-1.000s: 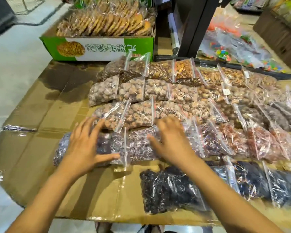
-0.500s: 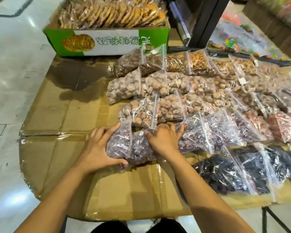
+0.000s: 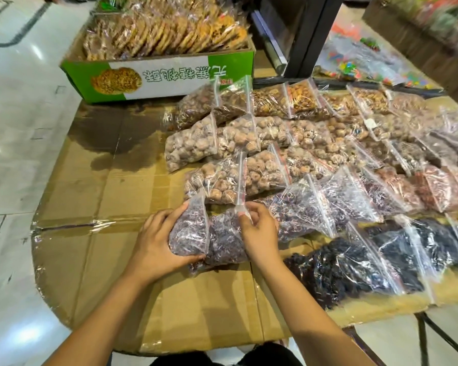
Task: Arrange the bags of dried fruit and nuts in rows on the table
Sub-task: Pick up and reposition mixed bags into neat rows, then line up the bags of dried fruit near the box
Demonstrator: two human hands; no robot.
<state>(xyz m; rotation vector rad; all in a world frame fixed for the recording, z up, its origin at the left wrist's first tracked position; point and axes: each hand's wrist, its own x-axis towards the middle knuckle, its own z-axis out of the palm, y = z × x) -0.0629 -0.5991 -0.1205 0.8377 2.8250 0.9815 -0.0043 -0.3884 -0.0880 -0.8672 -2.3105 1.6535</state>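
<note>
- Most of the work looks done to us: five rows of clear zip bags already lie overlapping on the cardboard-covered desk [image 3: 90, 260], running rightward from the green box [image 3: 154, 77] of wrapped biscuits at the far edge.
- Nearest that box sits a row of brown nut bags [image 3: 270, 104], and next toward us come two rows of pale round dried fruit [image 3: 236, 138].
- The fourth row out from the box is purple dried fruit, and its left end is what we are working on.
- Our left hand [image 3: 154, 249] wraps the end purple bag [image 3: 189, 233], thumb under its near edge and fingers along its far left side, its grip closed on that bag.
- Our right hand [image 3: 259, 233] pinches the zip strip of the neighbouring purple bag [image 3: 225, 241], which the end bag overlaps.
- The row of black dried fruit [image 3: 354, 265], farthest from the box, starts further right than the others, so it may take more bags if any remain; we see no loose stock.
- The bags look plump, crinkly and glossy, with stiff seal strips standing up; we judge them slippery and apt to slide off each other.
</note>
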